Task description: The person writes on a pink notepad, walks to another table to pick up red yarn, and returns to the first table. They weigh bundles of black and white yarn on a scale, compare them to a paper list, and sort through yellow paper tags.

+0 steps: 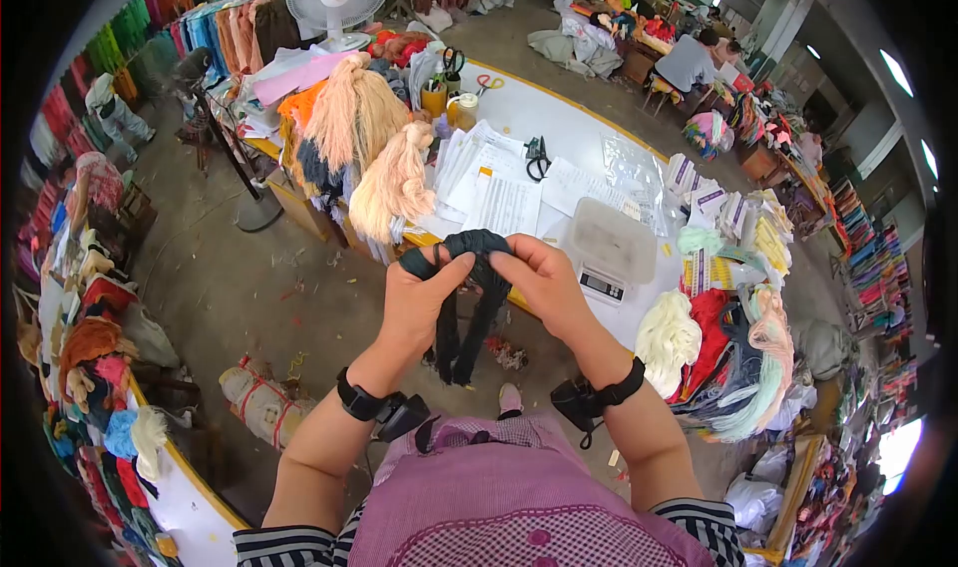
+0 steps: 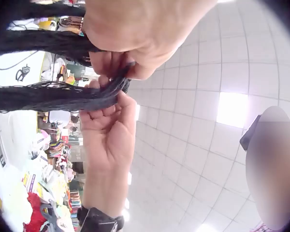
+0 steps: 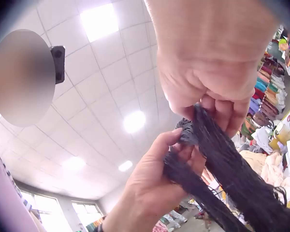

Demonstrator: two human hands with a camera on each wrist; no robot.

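The left hand (image 1: 415,299) and right hand (image 1: 546,280) clamped fingers on the dark skein (image 1: 489,302) beside the table (image 1: 534,98). Its strands hung below the fingers.

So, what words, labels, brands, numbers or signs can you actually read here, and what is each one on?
None can be read with certainty.
On the dark yarn: no text shows.
On the scale's display panel: marks too small to read.
On the printed sheet: rows of print, too small to read.
On the purple-and-white labels: too small and blurred to read.
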